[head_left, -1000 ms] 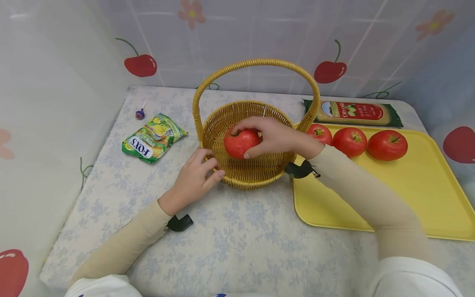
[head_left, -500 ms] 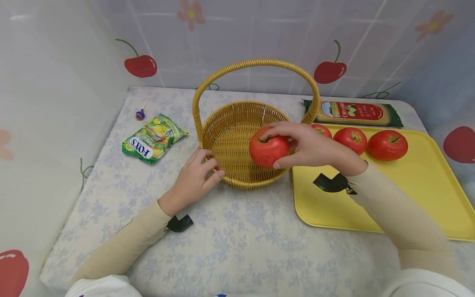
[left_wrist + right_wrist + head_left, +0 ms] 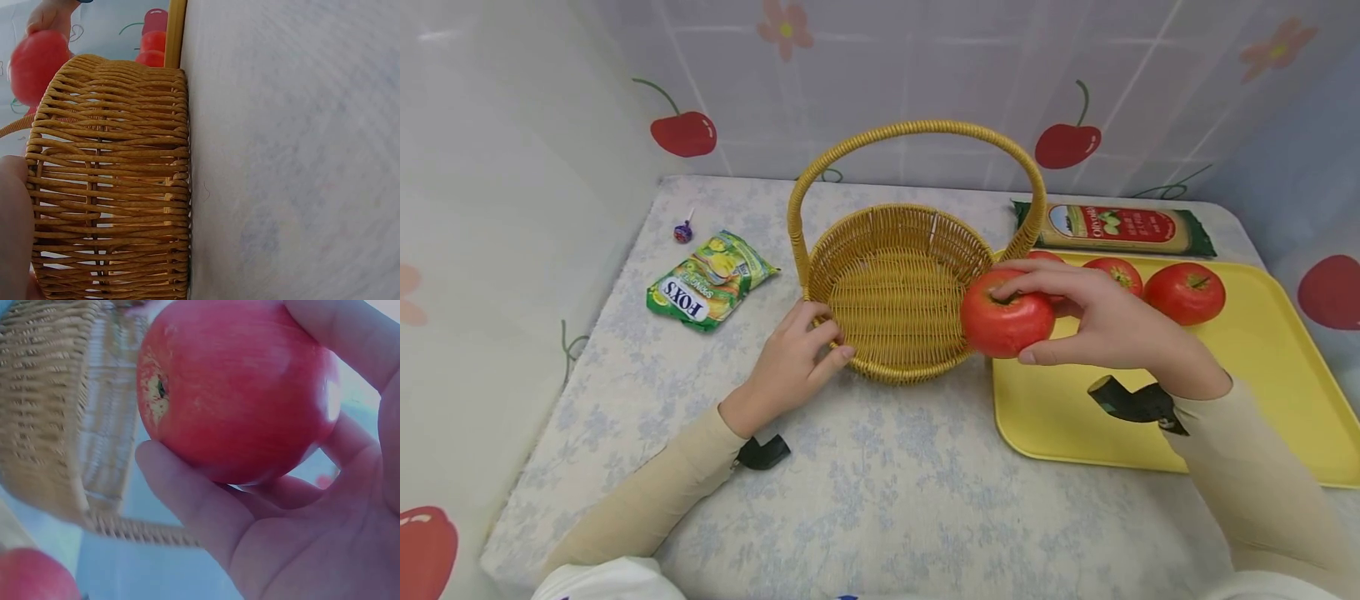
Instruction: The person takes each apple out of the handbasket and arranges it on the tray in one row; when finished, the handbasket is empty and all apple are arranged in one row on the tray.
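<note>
My right hand [image 3: 1101,321] holds a red apple [image 3: 1006,315] between thumb and fingers, over the right rim of the yellow wicker basket [image 3: 898,377] and the left edge of the tray. In the right wrist view, the apple [image 3: 240,387] shows its stem hollow, with the fingers curled round it. At the basket's front left, my left hand [image 3: 790,367] grips the rim, fingers over it and thumb along the front. The left wrist view shows the basket's woven side [image 3: 112,181] close up. Inside the basket only the bare woven bottom is visible.
A yellow tray [image 3: 1097,408] at right bears more red apples [image 3: 1184,293], partly hidden by my right hand. Behind them lies a noodle packet [image 3: 1123,229]. At left are a green FOX'S bag [image 3: 709,279] and a lollipop [image 3: 683,231]. The basket's tall handle [image 3: 917,127] arches up.
My right hand has lifted the apple out from inside the basket and carried it rightward and nearer, toward the tray. The left hand and basket have stayed in place.
</note>
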Action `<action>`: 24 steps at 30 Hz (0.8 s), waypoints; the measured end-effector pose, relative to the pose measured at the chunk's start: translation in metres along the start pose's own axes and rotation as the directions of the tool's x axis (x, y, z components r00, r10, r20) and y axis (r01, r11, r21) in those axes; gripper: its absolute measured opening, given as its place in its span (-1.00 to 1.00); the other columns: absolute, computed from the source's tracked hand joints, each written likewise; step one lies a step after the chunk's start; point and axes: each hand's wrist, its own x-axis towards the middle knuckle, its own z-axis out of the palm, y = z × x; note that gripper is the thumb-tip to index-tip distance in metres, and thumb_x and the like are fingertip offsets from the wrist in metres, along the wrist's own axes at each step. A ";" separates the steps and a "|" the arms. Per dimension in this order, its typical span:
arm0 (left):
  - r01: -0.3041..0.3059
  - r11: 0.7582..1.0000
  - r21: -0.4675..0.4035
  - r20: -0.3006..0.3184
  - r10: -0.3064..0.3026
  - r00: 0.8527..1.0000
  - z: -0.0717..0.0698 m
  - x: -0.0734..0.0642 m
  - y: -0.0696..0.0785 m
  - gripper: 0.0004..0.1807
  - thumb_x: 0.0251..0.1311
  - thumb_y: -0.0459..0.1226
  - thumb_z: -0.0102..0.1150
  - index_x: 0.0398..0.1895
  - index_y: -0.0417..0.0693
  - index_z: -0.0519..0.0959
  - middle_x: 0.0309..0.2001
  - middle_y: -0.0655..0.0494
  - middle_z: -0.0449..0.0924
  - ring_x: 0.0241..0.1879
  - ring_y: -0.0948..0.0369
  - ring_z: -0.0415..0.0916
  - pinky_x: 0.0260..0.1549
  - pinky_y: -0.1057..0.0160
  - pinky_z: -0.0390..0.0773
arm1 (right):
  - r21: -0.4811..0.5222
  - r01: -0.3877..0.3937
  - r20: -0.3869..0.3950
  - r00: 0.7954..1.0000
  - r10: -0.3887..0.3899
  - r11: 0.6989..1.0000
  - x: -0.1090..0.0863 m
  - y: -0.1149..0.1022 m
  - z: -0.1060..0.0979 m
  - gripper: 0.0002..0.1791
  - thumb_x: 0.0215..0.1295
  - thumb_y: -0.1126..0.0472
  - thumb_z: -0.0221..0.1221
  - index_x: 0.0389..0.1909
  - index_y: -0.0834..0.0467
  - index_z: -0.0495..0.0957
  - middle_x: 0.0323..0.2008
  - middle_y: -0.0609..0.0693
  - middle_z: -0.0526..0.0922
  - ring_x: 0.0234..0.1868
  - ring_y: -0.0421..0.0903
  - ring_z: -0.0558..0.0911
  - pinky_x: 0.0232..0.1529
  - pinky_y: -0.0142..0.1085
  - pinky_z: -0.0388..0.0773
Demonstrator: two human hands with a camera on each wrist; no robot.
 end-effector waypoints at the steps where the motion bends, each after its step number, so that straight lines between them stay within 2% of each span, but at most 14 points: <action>1: -0.002 1.000 0.000 -0.001 0.002 1.000 0.000 0.000 0.000 -0.29 0.51 0.30 -0.36 -0.35 -0.04 0.58 -0.04 -0.18 0.53 -0.05 0.00 0.46 -0.15 -0.02 0.53 | 0.009 0.004 -0.014 1.000 -0.004 1.000 -0.005 0.001 -0.002 -0.32 0.05 0.43 0.49 0.24 0.09 0.55 0.40 -0.02 0.41 0.31 -0.29 0.40 -0.02 -0.49 0.63; 6: 0.000 1.000 0.001 -0.003 0.000 1.000 0.000 0.000 0.000 -0.29 0.50 0.30 -0.35 -0.35 -0.03 0.58 -0.04 -0.18 0.53 -0.04 0.00 0.45 -0.12 -0.02 0.53 | -0.001 0.014 -0.121 0.993 -0.015 1.000 -0.032 0.007 -0.014 -0.25 -0.06 0.62 0.44 0.25 0.26 0.52 0.30 -0.18 0.49 0.21 -0.27 0.50 -0.06 -0.53 0.63; 9: 0.002 1.000 0.005 -0.007 -0.002 1.000 0.000 0.000 0.000 -0.29 0.51 0.30 -0.35 -0.35 -0.04 0.58 -0.04 -0.18 0.53 -0.04 0.00 0.45 -0.13 -0.02 0.53 | -0.011 0.005 -0.192 0.981 -0.007 1.000 -0.048 0.016 -0.023 -0.20 -0.13 0.69 0.41 0.26 0.32 0.49 0.25 -0.17 0.52 0.14 -0.26 0.54 -0.09 -0.56 0.62; 11: 0.002 1.000 0.006 -0.008 -0.002 1.000 0.001 0.000 0.000 -0.29 0.51 0.30 -0.35 -0.35 -0.04 0.58 -0.05 -0.17 0.53 -0.04 0.00 0.46 -0.14 -0.02 0.53 | 0.024 -0.004 -0.245 0.970 0.010 1.000 -0.058 0.025 -0.029 -0.19 -0.15 0.74 0.38 0.26 0.35 0.49 0.26 -0.14 0.52 0.12 -0.26 0.56 -0.10 -0.58 0.62; 13: 0.003 1.000 0.005 -0.007 -0.003 1.000 0.001 -0.001 -0.001 -0.29 0.51 0.29 -0.35 -0.35 -0.04 0.58 -0.05 -0.17 0.53 -0.04 0.01 0.46 -0.13 -0.02 0.53 | 0.101 0.010 -0.298 0.954 0.020 0.995 -0.066 0.036 -0.035 -0.20 -0.15 0.79 0.34 0.25 0.40 0.48 0.26 -0.09 0.52 0.07 -0.25 0.59 -0.12 -0.58 0.62; 15: 0.004 1.000 0.002 -0.004 -0.004 1.000 0.001 -0.001 -0.001 -0.29 0.51 0.29 -0.35 -0.35 -0.04 0.58 -0.04 -0.17 0.53 -0.04 0.01 0.46 -0.13 -0.02 0.53 | 0.131 -0.004 -0.358 0.932 0.051 0.991 -0.074 0.046 -0.041 -0.21 -0.11 0.81 0.29 0.26 0.39 0.48 0.26 -0.10 0.52 0.03 -0.26 0.60 -0.14 -0.59 0.62; 18: 0.007 1.000 -0.002 0.002 -0.007 1.000 0.001 -0.001 -0.001 -0.29 0.51 0.30 -0.36 -0.34 -0.04 0.59 -0.03 -0.16 0.53 -0.04 0.02 0.45 -0.11 -0.02 0.53 | 0.113 -0.082 -0.455 0.882 0.125 0.990 -0.084 0.059 -0.050 -0.20 -0.03 0.81 0.25 0.31 0.32 0.47 0.22 -0.17 0.52 -0.02 -0.32 0.61 -0.16 -0.65 0.58; 19: 0.009 1.000 -0.003 0.004 -0.009 1.000 0.001 -0.001 -0.001 -0.29 0.51 0.30 -0.36 -0.34 -0.03 0.59 -0.03 -0.15 0.53 -0.03 0.02 0.45 -0.11 -0.02 0.53 | 0.091 -0.132 -0.486 0.859 0.160 0.987 -0.088 0.063 -0.053 -0.20 0.01 0.79 0.24 0.33 0.27 0.46 0.21 -0.22 0.52 -0.03 -0.36 0.60 -0.17 -0.67 0.56; 22: 0.011 1.000 -0.001 0.005 -0.011 1.000 0.001 -0.001 -0.001 -0.28 0.50 0.31 -0.36 -0.34 -0.04 0.59 -0.03 -0.15 0.52 -0.03 0.02 0.45 -0.10 -0.02 0.53 | 0.101 -0.274 -0.568 0.773 0.282 0.956 -0.098 0.074 -0.061 -0.24 0.17 0.68 0.24 0.37 0.10 0.46 0.16 -0.36 0.49 -0.05 -0.45 0.56 -0.20 -0.74 0.50; 24: 0.009 1.000 0.001 0.003 -0.009 1.000 0.000 0.000 -0.001 -0.28 0.50 0.31 -0.36 -0.34 -0.04 0.59 -0.04 -0.15 0.52 -0.04 0.02 0.45 -0.11 -0.02 0.53 | 0.136 -0.325 -0.606 0.720 0.338 0.936 -0.105 0.082 -0.066 -0.28 0.24 0.61 0.23 0.38 0.03 0.45 0.14 -0.41 0.47 -0.05 -0.46 0.52 -0.21 -0.76 0.48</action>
